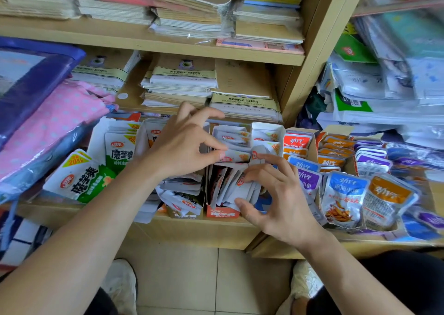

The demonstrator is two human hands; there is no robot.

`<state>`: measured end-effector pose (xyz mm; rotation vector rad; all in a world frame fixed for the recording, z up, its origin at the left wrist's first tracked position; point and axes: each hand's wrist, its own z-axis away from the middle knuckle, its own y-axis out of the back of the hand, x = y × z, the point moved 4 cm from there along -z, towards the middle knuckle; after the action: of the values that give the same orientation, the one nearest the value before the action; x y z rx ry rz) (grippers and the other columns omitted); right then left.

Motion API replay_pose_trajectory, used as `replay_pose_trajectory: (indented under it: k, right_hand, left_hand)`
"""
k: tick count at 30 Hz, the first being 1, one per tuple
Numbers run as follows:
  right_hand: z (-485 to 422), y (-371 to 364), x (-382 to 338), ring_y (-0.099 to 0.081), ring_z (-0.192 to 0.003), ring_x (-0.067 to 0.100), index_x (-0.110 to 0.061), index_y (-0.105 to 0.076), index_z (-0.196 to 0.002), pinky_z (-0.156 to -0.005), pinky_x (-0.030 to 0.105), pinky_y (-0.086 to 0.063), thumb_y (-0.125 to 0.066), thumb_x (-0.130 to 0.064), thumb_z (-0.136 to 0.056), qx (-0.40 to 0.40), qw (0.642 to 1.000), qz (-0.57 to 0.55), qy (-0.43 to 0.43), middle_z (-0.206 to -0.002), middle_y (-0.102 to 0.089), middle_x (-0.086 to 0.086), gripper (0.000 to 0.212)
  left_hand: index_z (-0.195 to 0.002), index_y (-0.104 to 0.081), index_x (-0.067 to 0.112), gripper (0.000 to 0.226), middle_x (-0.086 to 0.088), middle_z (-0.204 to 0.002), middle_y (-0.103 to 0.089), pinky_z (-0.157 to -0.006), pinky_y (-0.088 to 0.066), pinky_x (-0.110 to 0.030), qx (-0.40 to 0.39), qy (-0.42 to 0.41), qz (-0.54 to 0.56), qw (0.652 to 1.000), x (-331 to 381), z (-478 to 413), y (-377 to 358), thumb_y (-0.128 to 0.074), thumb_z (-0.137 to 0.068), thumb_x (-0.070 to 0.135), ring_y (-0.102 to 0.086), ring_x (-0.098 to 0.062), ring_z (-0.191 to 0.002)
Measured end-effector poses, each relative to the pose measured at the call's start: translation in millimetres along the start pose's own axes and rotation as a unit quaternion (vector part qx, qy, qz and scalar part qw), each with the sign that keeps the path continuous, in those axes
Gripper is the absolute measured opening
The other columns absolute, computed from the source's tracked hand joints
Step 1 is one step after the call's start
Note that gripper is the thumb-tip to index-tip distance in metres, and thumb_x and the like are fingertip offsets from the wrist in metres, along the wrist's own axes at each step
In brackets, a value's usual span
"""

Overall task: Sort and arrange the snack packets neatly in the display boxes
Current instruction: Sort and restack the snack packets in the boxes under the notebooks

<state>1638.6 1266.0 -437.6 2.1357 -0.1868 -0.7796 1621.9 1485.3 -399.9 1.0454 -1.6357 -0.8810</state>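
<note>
Light: bright, even, diffuse; source not in view.
Shadows: soft; a dark band under the shelf board above the hands, and faint shade beneath the left hand and right hand.
Glare: pale sheen on the blue plastic bag far left of the left hand; small highlights on the wrapped notebooks above.
Sharpness: hands and the snack packets between them crisp, print legible.
Blur: wrapped goods right of the right hand smeared.
Distortion: shelf board bows, the upright leans, and the forearms stretch toward the lower corners.
</note>
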Motion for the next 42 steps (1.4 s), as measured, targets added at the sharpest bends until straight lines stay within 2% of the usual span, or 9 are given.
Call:
replay_pose_trajectory:
  k: [8, 13, 16, 18, 23, 28, 32, 36, 42]
  right_hand:
    - [0.1, -1.2, 1.4, -0.043, -0.129, 0.018, -0.025, -0.066, -0.106, -0.099, 0.049, -0.038, -0.071, -0.05, -0.081, -0.017, 1.0, 0.005, -0.007, -0.116, -0.063, -0.017, 0.036]
    - [1.2, -1.8, 1.3, -0.041, -0.131, 0.018, -0.025, -0.065, -0.107, -0.1, 0.048, -0.037, -0.069, -0.051, -0.082, -0.021, 1.0, 0.014, -0.007, -0.119, -0.061, -0.018, 0.037]
    - [1.7, -1.5, 0.1, -0.042, -0.131, 0.019, -0.025, -0.065, -0.107, -0.1, 0.048, -0.036, -0.069, -0.05, -0.082, -0.021, 1.0, 0.015, -0.006, -0.119, -0.061, -0.017, 0.036]
    - [1.7, -1.2, -2.7, -0.042, -0.131, 0.018, -0.024, -0.065, -0.11, -0.099, 0.049, -0.037, -0.067, -0.05, -0.084, -0.015, 1.0, 0.011, -0.006, -0.122, -0.06, -0.015, 0.037]
    - [-0.8, -3.0, -23.0, -0.031, -0.145, 0.018, -0.02, -0.049, -0.145, -0.109, 0.048, -0.031, -0.055, -0.05, -0.096, 0.012, 0.999, 0.016, 0.033, -0.152, -0.044, -0.008, 0.058]
    - [-7.1, -19.8, -63.4, -0.035, -0.143, 0.024, -0.024, -0.064, -0.132, -0.108, 0.052, -0.027, -0.065, -0.057, -0.088, -0.01, 0.99, 0.06, 0.13, -0.148, -0.05, -0.004, 0.055]
    - [-19.0, -40.2, -98.0, -0.048, -0.132, 0.026, -0.024, -0.068, -0.126, -0.104, 0.049, -0.031, -0.072, -0.057, -0.081, -0.027, 0.979, 0.098, 0.177, -0.138, -0.058, -0.004, 0.056]
    - [-34.4, -66.3, -115.3, -0.056, -0.119, 0.028, -0.027, -0.061, -0.132, -0.095, 0.048, -0.042, -0.063, -0.044, -0.09, -0.083, 0.959, 0.168, 0.211, -0.133, -0.061, -0.002, 0.045]
    - [-63.9, -62.2, -95.8, -0.064, -0.083, 0.033, -0.021, -0.071, -0.099, -0.068, 0.04, -0.046, -0.057, -0.025, -0.092, -0.06, 0.974, 0.19, 0.111, -0.09, -0.071, 0.001, 0.016]
  left_hand:
    - [-0.147, -0.043, 0.049, 0.053, 0.019, -0.162, -0.001, -0.111, -0.026, -0.047, -0.097, 0.044, -0.08, 0.991, -7.9, -0.8, -11.3, -0.056, -0.096, 0.05, -0.013, -0.017, -0.126]
    - [-0.157, -0.013, 0.048, 0.077, 0.02, -0.16, 0.017, -0.113, -0.02, -0.049, -0.135, 0.071, -0.102, 0.983, -9.4, 1.6, -14.0, -0.055, -0.092, 0.053, -0.004, -0.02, -0.134]
    - [-0.156, -0.02, 0.047, 0.077, 0.019, -0.161, 0.006, -0.113, -0.023, -0.049, -0.118, 0.056, -0.086, 0.988, -10.5, 2.7, -13.0, -0.057, -0.089, 0.054, -0.009, -0.02, -0.133]
    - [-0.15, -0.041, 0.044, 0.07, 0.016, -0.158, -0.019, -0.11, -0.029, -0.047, -0.074, 0.046, -0.01, 0.996, -8.4, 3.9, -6.5, -0.058, -0.083, 0.052, -0.02, -0.017, -0.128]
    - [-0.112, -0.076, 0.03, 0.03, 0.014, -0.12, -0.066, -0.1, -0.045, -0.041, 0.072, 0.069, 0.148, 0.984, -24.5, 20.8, 27.2, -0.064, -0.085, 0.032, -0.056, -0.01, -0.116]
    - [-0.105, -0.078, 0.03, 0.022, 0.015, -0.107, -0.072, -0.096, -0.051, -0.04, 0.079, 0.117, 0.143, 0.98, -49.7, 65.8, 53.9, -0.071, -0.085, 0.024, -0.064, -0.004, -0.105]
    - [-0.113, -0.072, 0.043, 0.027, 0.027, -0.118, -0.065, -0.106, -0.045, -0.038, -0.022, 0.138, 0.084, 0.987, -68.2, 104.7, 60.3, -0.072, -0.089, 0.032, -0.053, 0.004, -0.118]
    - [-0.13, -0.061, 0.045, 0.045, 0.022, -0.13, -0.058, -0.106, -0.043, -0.036, -0.094, 0.139, 0.021, 0.986, -76.8, 127.3, 48.0, -0.072, -0.086, 0.046, -0.05, -0.003, -0.123]
    - [-0.118, -0.068, 0.045, 0.034, 0.024, -0.119, -0.061, -0.092, -0.049, -0.034, -0.116, 0.164, 0.033, 0.979, -86.3, 132.4, 39.1, -0.075, -0.085, 0.049, -0.057, -0.005, -0.114]
